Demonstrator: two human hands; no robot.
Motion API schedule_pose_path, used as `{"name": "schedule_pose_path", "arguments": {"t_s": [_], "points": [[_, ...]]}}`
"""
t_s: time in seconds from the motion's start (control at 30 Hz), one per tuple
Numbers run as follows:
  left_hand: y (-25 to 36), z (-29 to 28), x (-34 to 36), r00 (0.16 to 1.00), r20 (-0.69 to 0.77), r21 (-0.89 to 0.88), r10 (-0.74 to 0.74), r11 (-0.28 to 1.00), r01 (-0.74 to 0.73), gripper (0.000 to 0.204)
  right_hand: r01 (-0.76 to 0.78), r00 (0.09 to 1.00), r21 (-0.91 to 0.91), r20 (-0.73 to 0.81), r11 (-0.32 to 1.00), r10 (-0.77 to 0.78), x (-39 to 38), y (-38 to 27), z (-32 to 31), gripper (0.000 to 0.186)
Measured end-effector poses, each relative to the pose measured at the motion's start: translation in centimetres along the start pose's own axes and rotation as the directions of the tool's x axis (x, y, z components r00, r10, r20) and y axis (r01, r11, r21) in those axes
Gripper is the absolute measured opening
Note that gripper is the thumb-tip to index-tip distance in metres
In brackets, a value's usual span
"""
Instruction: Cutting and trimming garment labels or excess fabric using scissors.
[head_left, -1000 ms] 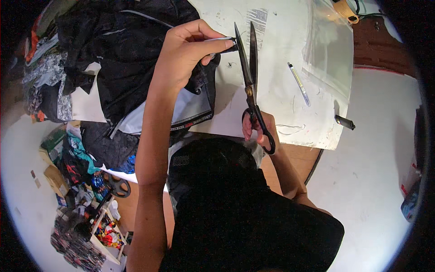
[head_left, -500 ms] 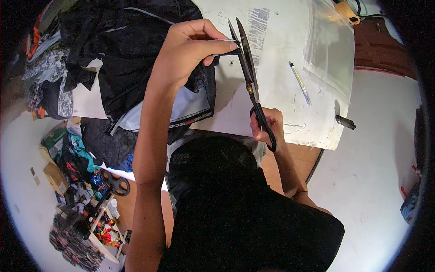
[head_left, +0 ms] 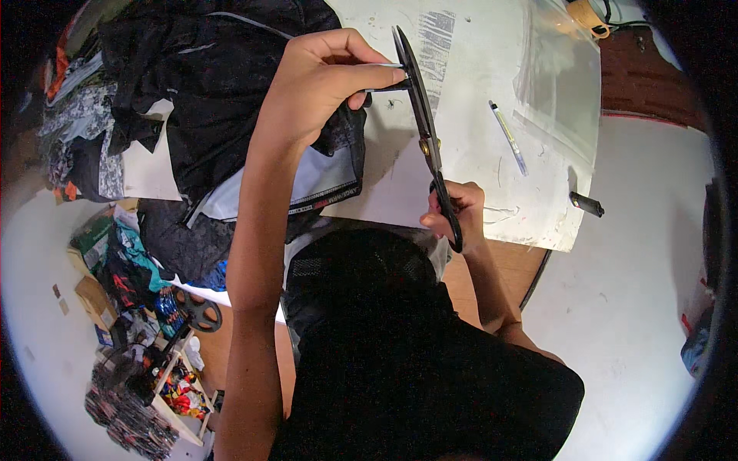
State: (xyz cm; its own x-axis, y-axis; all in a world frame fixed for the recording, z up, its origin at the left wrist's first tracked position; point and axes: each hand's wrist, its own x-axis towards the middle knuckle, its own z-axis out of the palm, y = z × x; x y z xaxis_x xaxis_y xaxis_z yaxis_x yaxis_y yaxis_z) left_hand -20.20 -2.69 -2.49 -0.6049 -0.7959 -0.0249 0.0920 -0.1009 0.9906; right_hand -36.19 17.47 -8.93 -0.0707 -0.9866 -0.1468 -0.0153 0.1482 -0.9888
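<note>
My left hand [head_left: 330,77] pinches the edge of a dark fabric piece [head_left: 384,85] between thumb and fingers, above the table. A pair of large black scissors [head_left: 421,107] is gripped by its handles in my right hand [head_left: 459,209]. The blades point away from me and are nearly closed, meeting at the fabric end just beside my left thumb tip. Whether the fabric is cut through cannot be made out. Under and beyond my left forearm spreads a black garment [head_left: 215,84] with a grey-white panel and a printed waistband [head_left: 327,201].
A white table sheet [head_left: 477,146] carries a pen [head_left: 509,138], clear plastic [head_left: 561,84] and a small black object [head_left: 586,204] near its right edge. An orange tape roll [head_left: 588,19] lies at the far right. Piled clothes [head_left: 81,131] crowd the left; a handwheel [head_left: 201,310] stands below.
The scissor blades have swung from open to nearly closed at the fabric's end. My right hand has tightened on the handles; my left hand has hardly moved.
</note>
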Motion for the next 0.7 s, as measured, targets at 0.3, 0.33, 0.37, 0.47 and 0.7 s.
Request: {"name": "schedule_pose_path", "arguments": {"t_s": [0.3, 0.33, 0.37, 0.47, 0.7], "points": [[0.2, 0.1, -0.2, 0.999, 0.04, 0.018, -0.019, 1.0, 0.018, 0.007, 0.111, 0.993, 0.327, -0.077, 0.939, -0.091, 0.6, -0.1, 0.5, 0.038], [0.2, 0.4, -0.2, 0.999, 0.045, 0.017, -0.018, 1.0, 0.017, 0.007, 0.105, 0.991, 0.343, -0.112, 0.933, -0.071, 0.9, -0.4, 0.7, 0.043], [0.2, 0.6, -0.2, 0.996, 0.084, 0.015, -0.035, 0.999, 0.034, 0.007, 0.109, 0.99, 0.342, -0.118, 0.934, -0.072, 1.4, -0.8, 1.0, 0.043], [-0.2, 1.5, -0.1, 0.988, 0.138, 0.016, -0.072, 0.997, 0.07, 0.006, 0.18, 0.957, 0.308, -0.275, 0.934, -0.094, 4.0, -3.0, 1.9, 0.035], [-1.0, 0.7, -0.1, 0.988, 0.152, 0.147, -0.041, 0.989, 0.019, 0.007, 0.25, 0.879, 0.384, -0.476, 0.889, -0.041, 8.2, -4.6, 2.7, 0.028]]}}
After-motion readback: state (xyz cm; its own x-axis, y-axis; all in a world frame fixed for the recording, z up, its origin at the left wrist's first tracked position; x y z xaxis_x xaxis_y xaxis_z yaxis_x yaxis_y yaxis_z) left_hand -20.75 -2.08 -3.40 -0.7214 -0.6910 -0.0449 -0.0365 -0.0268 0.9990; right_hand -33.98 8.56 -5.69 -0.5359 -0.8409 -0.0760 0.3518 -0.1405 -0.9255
